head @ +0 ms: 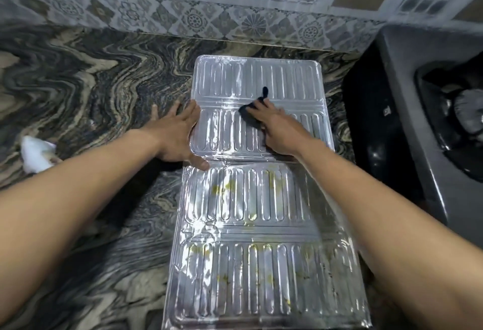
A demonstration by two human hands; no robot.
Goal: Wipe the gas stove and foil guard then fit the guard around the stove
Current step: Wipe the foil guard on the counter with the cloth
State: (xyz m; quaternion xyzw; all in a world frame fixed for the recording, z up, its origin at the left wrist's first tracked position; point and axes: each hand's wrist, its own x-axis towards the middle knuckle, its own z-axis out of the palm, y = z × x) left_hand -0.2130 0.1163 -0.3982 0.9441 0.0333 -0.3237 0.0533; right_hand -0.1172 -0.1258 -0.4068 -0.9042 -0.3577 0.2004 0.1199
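Observation:
The ribbed silver foil guard [251,199] lies flat and unfolded on the marbled counter, running from near the wall toward me. Its near panels carry yellowish stains. My right hand [279,128] presses a dark cloth [251,113] onto the far panel. My left hand [177,133] lies flat with fingers spread on the guard's left edge, thumb on the fold between panels. The black gas stove [392,126] stands at the right, partly cut off by the frame.
A white crumpled cloth or tissue [36,154] lies on the counter [91,89] at the left. A patterned tile wall [193,19] runs along the back. The stove's burner area [454,115] fills the right edge.

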